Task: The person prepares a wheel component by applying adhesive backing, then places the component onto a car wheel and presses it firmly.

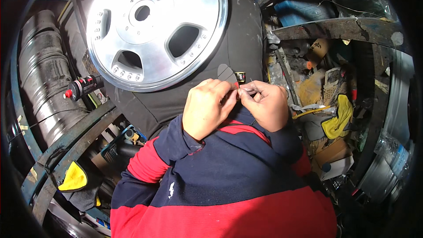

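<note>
A small slim piece (250, 91), too small to identify, is sitting just right of the frame's centre, between the fingertips of both hands. The left hand (209, 103) is pinching at its left end, thumb against fingers; the right hand (268, 105) is gripping it between thumb and bent fingers. A grey oval pad (227, 73) with dark lines is showing just above the left fingertips, and beside it a little dark box (240, 77) is bearing a yellowish label, its print too small to read. A silver wheel (152, 39) is filling the upper left and centre, resting on black cloth (245, 31). Left of the wheel, a black bottle (83, 87) with a red cap is lying tilted, its label showing pale lettering and red patches. A white emblem (171, 189) is standing out on the navy-and-red top (211, 172) at lower centre. A yellow cloth (338, 118) is hanging at right, above an open cardboard box (333, 158).
</note>
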